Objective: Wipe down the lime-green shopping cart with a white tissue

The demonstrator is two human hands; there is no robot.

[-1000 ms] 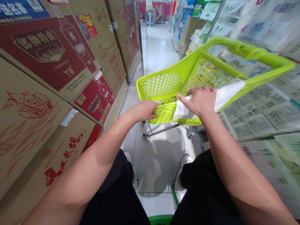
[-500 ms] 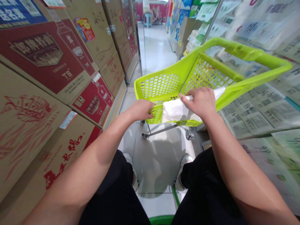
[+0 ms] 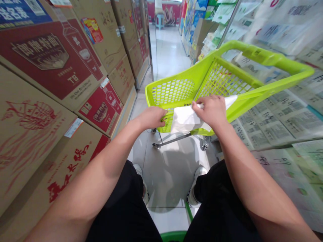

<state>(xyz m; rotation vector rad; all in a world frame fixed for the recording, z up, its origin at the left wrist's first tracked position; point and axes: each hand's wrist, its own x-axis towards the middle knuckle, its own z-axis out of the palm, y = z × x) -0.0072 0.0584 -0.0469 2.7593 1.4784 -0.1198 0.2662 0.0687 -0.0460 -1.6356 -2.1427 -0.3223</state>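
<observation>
A lime-green plastic shopping cart [image 3: 176, 90] stands tilted in front of me in a narrow aisle. My left hand [image 3: 152, 117] is closed on the near rim of its basket. A white cloth [image 3: 185, 120] lies draped over the same rim, and my right hand [image 3: 212, 111] presses down on it with fingers curled around its top edge. The cart's long green handle [image 3: 267, 57] reaches up to the right. Its metal frame and wheels [image 3: 157, 145] rest on the pale tiled floor, close to my white shoes.
Stacked cardboard cartons [image 3: 58, 84] with red prints wall the left side. Shelves of wrapped tissue packs [image 3: 282, 114] line the right. The tiled aisle [image 3: 169, 50] runs ahead to a blue stool. A green object [image 3: 174, 236] sits on the floor between my legs.
My right hand has slid the white cloth leftward along the basket rim, toward my left hand. The left hand has kept its grip on the rim.
</observation>
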